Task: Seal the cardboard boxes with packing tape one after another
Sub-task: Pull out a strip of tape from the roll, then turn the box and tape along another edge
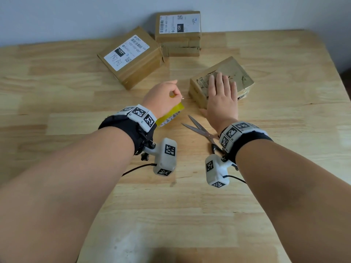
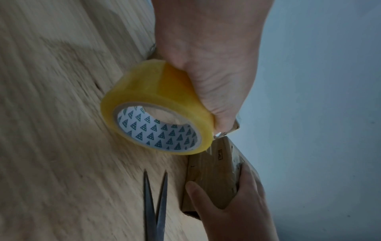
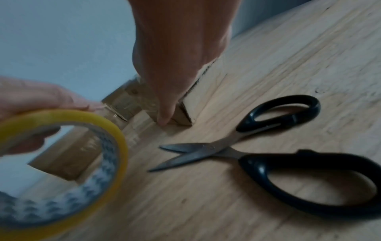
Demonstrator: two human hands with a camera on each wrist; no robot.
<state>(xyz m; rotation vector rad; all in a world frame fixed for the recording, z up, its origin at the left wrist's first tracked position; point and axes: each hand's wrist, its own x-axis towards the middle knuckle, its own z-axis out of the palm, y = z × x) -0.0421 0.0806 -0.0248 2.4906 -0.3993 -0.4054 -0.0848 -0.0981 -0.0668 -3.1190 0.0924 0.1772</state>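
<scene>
Left hand: left hand (image 1: 163,95) curls round the yellow tape roll (image 2: 156,110), lifted off the tabletop (image 1: 76,95)
Right hand: right hand (image 1: 222,97) lies flat, fingers straight, on the nearest box (image 1: 239,73)
Boxes: two labelled boxes (image 1: 133,56) sit at the far edge
Scissors: scissors (image 3: 257,150) lie blades apart, unused
Progress: nearest box's sealing appears just starting; whether the others are sealed is unclear

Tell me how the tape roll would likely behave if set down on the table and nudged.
The tape roll is a round ring, so on its edge it would probably roll across the smooth table; laid flat it should stay. It looks stiff and light: the left hand holds it alone.
</scene>
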